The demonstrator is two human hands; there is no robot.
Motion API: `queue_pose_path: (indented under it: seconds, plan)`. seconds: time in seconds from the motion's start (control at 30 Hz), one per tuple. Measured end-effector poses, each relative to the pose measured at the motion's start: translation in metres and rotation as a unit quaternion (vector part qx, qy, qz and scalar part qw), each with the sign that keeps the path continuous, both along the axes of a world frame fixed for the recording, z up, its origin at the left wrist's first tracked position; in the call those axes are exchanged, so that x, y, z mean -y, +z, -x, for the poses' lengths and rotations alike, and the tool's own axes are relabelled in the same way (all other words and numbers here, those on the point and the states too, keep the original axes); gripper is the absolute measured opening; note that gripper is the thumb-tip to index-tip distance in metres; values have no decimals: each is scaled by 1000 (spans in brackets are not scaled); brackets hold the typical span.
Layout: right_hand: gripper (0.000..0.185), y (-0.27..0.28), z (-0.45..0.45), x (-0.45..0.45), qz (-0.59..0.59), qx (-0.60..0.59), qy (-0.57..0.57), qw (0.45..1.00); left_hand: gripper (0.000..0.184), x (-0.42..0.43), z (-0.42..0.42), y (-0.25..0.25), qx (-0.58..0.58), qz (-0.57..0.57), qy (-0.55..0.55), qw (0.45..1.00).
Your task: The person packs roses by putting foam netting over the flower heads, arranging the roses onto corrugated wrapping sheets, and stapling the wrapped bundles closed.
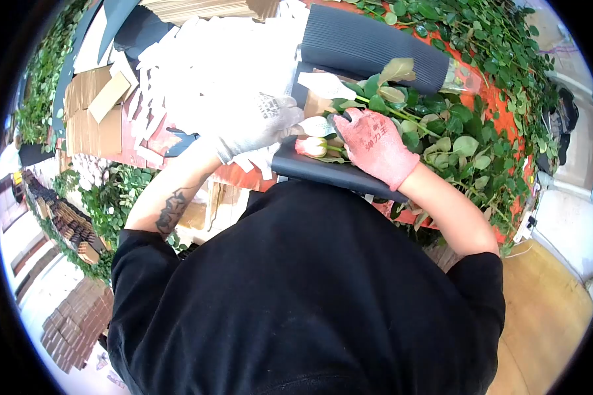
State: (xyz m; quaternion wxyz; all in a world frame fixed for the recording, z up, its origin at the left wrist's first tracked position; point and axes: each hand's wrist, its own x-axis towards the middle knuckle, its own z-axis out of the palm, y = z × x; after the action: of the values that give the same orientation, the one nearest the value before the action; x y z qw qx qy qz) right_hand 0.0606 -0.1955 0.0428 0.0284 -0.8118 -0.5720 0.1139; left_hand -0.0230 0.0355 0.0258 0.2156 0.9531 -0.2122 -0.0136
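My left hand (260, 125), in a white glove, has its fingers pressed together at the tip of a white mesh sleeve (315, 126) that covers a flower head. My right hand (374, 145), in a pink glove, is closed around the stem side just right of that sleeve. A pale pink rose (311, 147) lies uncovered directly below it on a black padded board (336, 172). Above, another flower in a white sleeve (326, 85) lies with its stem toward the right.
White sleeves (204, 66) are heaped at the upper left beside cardboard pieces (99, 125). A dark ribbed roll (375, 47) lies behind the flowers. Leafy stems (468, 138) cover the right side of the red table surface (497, 108).
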Motion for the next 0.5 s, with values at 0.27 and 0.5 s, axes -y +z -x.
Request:
queue_pose_path:
  seconds: [0.27,0.5]
  plan:
    - [34,-5,-1,0,-1,-48,-14,999,17,-60,13,21,-66,-38,62,995]
    - [18,-1,0,-2,-40,-32,-48,998,42,31,27,49,-83,82,-72,991]
